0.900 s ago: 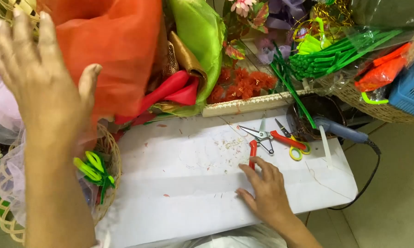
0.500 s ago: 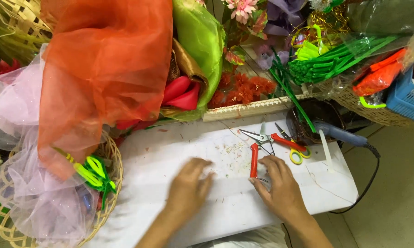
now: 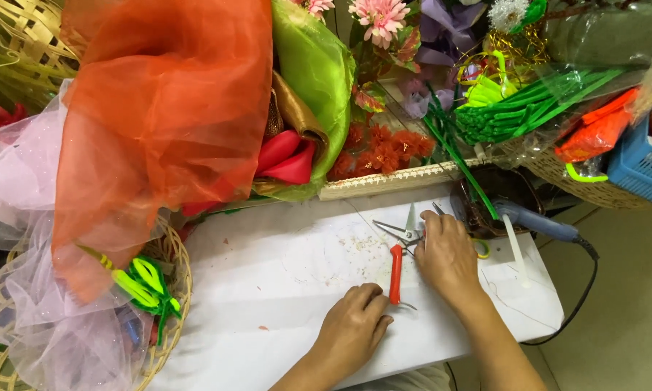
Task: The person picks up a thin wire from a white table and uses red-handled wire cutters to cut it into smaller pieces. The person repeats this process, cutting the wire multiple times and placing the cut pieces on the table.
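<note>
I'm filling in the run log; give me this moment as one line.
left hand: flat on white table, beside red-handled cutter | right hand: over tools near scissors | glue gun at right

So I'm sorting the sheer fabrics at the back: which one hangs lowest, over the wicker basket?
The orange organza: it drapes down onto the wicker basket, while the green fabric stays up behind the white table.

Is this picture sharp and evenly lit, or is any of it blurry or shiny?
Head view: soft, even light, with only faint shadows under the hands, left and right, on the white table. The orange fabric looks slightly soft, the green fabric shows a mild sheen, and the plastic wrap catches some glare.
</note>
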